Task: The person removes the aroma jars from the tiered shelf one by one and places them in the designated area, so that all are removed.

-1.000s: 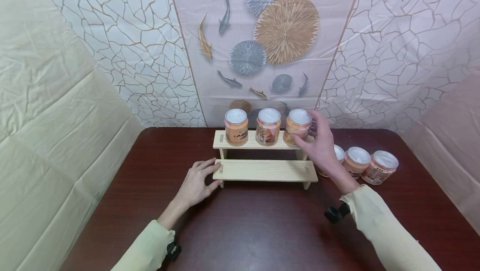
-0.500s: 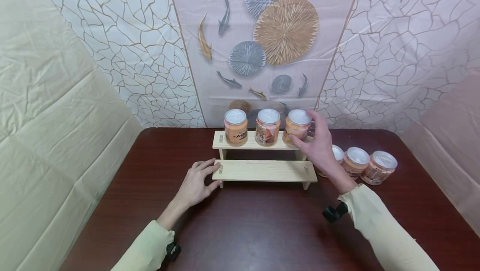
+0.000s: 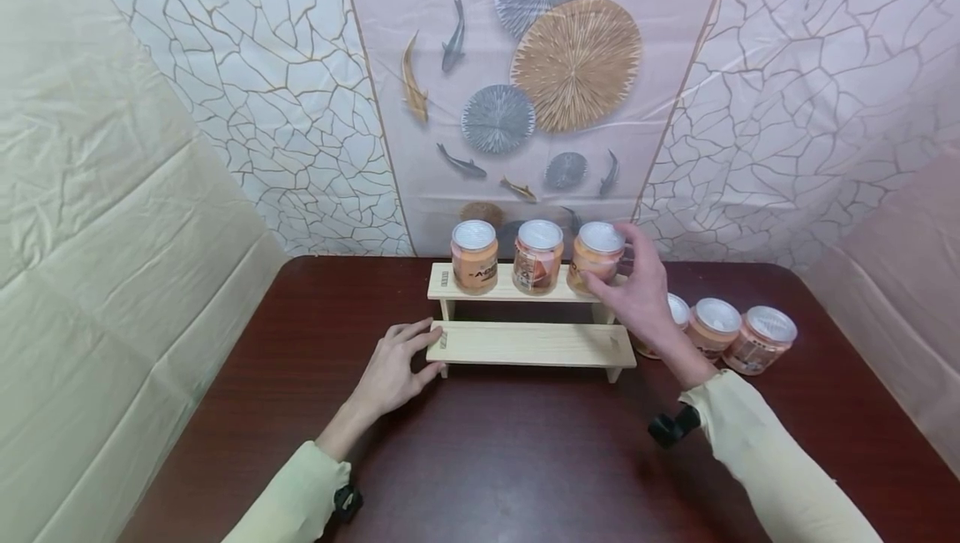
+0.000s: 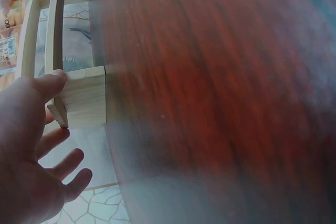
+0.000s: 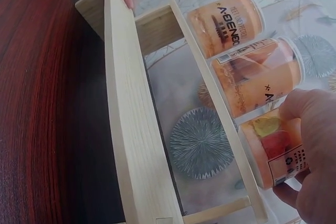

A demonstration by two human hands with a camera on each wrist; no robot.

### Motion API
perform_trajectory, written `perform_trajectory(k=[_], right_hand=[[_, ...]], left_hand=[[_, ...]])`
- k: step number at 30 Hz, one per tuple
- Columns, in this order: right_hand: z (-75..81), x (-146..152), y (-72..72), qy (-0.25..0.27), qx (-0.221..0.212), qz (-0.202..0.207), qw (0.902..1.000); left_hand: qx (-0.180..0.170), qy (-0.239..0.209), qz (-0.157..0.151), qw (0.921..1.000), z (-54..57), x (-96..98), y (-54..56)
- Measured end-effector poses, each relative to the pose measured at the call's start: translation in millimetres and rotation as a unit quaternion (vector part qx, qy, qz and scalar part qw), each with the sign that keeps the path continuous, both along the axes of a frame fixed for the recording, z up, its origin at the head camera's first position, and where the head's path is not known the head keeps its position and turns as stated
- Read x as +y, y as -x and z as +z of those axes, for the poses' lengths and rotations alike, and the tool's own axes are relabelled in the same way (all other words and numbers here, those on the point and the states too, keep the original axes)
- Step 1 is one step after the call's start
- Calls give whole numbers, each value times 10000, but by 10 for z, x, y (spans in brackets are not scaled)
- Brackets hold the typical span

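A two-step wooden display stand [image 3: 531, 343] stands on the table. Three orange-labelled jars with whitish ridged lids sit upright on its upper step: the left jar [image 3: 474, 258], the middle jar [image 3: 537, 258] and the right jar [image 3: 588, 263]. My right hand [image 3: 641, 289] grips the right jar between thumb and fingers; in the right wrist view this jar [image 5: 275, 148] touches the upper board. With my left hand [image 3: 392, 369] I pinch the left end of the lower step, thumb on its front edge in the left wrist view, the other fingers spread behind and below.
Several more such jars stand on the table right of the stand: an outer jar [image 3: 760, 341], another jar [image 3: 714, 328] beside it, and one partly hidden by my right wrist. A patterned cloth backdrop [image 3: 300, 109] rises behind the dark red-brown table [image 3: 495, 451].
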State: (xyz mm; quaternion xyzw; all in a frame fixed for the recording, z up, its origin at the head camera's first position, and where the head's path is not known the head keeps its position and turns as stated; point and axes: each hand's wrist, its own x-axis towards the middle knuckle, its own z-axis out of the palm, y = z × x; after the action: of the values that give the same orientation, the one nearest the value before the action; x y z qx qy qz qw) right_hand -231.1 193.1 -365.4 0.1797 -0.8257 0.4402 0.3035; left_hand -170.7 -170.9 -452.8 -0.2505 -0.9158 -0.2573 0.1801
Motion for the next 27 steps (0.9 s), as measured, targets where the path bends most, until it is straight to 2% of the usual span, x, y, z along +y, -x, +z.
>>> perform_trajectory(k=[9, 17, 27], right_hand=[[24, 60, -11, -99, -40, -81, 9999], [65, 126, -32, -199, 138, -189, 9995], [105, 187, -145, -216, 154, -202, 9994]], left_hand=[[-2, -24, -14, 10000, 3, 15, 0], [33, -33, -51, 10000, 18, 15, 5], [73, -19, -68, 9999, -4, 10, 12]])
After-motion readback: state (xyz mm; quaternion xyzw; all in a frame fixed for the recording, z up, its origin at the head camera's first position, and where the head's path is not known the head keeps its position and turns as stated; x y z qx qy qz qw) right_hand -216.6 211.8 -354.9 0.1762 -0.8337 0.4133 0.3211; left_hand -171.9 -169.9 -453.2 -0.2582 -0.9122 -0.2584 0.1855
